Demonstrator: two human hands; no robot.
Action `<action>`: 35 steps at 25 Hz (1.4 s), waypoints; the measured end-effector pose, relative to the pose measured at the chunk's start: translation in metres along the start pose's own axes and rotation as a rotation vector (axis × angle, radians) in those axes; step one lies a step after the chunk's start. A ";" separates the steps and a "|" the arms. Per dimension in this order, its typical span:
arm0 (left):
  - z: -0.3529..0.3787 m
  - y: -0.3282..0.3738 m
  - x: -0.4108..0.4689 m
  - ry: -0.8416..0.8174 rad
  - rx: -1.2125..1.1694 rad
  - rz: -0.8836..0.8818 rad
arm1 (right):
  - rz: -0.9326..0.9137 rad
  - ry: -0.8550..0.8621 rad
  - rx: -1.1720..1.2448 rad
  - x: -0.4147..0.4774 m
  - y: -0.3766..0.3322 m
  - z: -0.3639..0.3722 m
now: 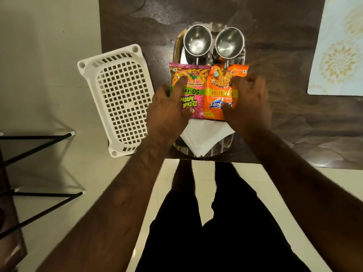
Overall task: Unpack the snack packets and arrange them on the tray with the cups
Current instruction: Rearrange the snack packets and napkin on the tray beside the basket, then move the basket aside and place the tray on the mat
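Both bare forearms extended from the near edge toward the far side, converging slightly. The left hand lay palm down, index finger stretched forward and pressed flat, remaining fingers loosely curled. The right hand was also palm down — fingers spread and bent, thumb angled inward to the left. Neither hand was closed in a grasp; the two were apart.

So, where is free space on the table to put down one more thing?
Bare tabletop lies between the tray and the placemat, and beyond the cups. The tray is crowded: cups, packets, napkin.
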State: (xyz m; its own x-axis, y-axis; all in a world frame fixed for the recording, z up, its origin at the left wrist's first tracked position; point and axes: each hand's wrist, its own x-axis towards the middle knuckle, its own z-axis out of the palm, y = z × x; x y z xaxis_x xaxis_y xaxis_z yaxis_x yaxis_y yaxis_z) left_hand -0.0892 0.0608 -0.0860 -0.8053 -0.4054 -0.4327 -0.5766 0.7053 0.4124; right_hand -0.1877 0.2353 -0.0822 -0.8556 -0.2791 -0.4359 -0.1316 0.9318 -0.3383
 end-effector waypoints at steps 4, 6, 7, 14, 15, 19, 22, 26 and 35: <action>-0.022 -0.031 -0.040 0.183 -0.212 -0.150 | -0.106 0.066 0.036 -0.013 -0.019 -0.014; -0.031 -0.061 -0.067 0.281 -0.334 -0.323 | -0.218 -0.003 0.047 -0.017 -0.039 -0.017; -0.034 -0.075 -0.080 0.308 -0.372 -0.409 | -0.279 -0.031 0.040 -0.015 -0.053 -0.017; -0.017 -0.115 -0.117 0.352 -0.821 -1.059 | -0.627 -0.179 -0.102 0.030 -0.167 0.005; -0.014 -0.112 -0.117 0.369 -0.920 -1.102 | -0.647 -0.199 -0.129 0.035 -0.181 0.010; -0.007 -0.095 -0.113 0.473 -1.238 -1.250 | -0.713 -0.232 -0.232 0.047 -0.224 0.028; -0.003 -0.085 -0.109 0.379 -1.401 -1.492 | -0.748 -0.258 -0.319 0.054 -0.245 0.038; 0.003 -0.082 -0.103 0.170 -1.598 -1.486 | -0.784 -0.253 -0.393 0.060 -0.267 0.057; 0.006 -0.092 -0.083 0.159 -1.639 -1.384 | -0.735 -0.330 -0.499 0.075 -0.260 0.076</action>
State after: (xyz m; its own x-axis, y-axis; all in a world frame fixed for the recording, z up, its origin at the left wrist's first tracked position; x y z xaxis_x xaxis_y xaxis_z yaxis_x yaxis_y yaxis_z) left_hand 0.0314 0.0327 -0.0926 0.1740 -0.1776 -0.9686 -0.1502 -0.9769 0.1521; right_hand -0.1793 -0.0457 -0.0905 -0.2988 -0.8156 -0.4955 -0.8452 0.4672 -0.2594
